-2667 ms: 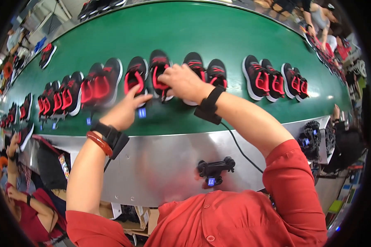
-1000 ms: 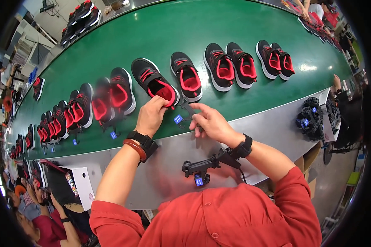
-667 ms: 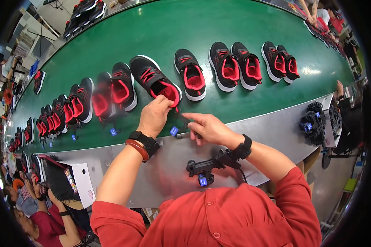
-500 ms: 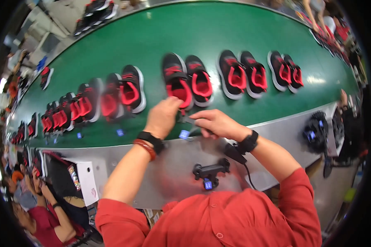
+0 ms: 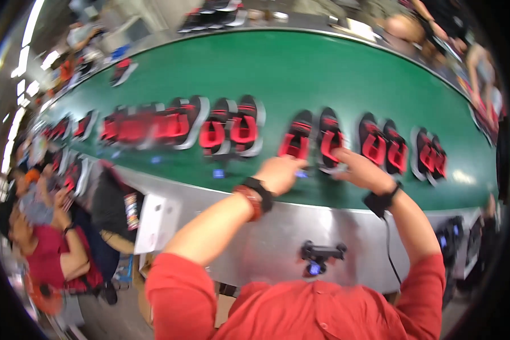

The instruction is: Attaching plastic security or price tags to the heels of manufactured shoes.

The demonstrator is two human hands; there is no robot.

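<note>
My left hand (image 5: 280, 173) has its fingers closed at the heel of a black sneaker (image 5: 298, 131) with a red lining. A small blue tag (image 5: 302, 174) shows beside these fingertips. To the right, my right hand (image 5: 364, 171) has thumb and fingers around the heel of the matching sneaker (image 5: 328, 133). Both shoes lie on the green conveyor belt (image 5: 300, 68), toes pointing away from me, with a gap between them. Motion blur hides the exact finger contact.
More pairs of sneakers (image 5: 245, 124) line the belt on both sides. A dark device (image 5: 323, 250) with a lit blue display stands on the metal ledge (image 5: 266, 243) before me. A cable (image 5: 389, 249) hangs by my right wrist. A co-worker (image 5: 56, 255) sits at the left.
My right hand has left the grey item and blue tag by the left shoe and is now at the right shoe's heel. The two shoes stand farther apart. The view has shifted.
</note>
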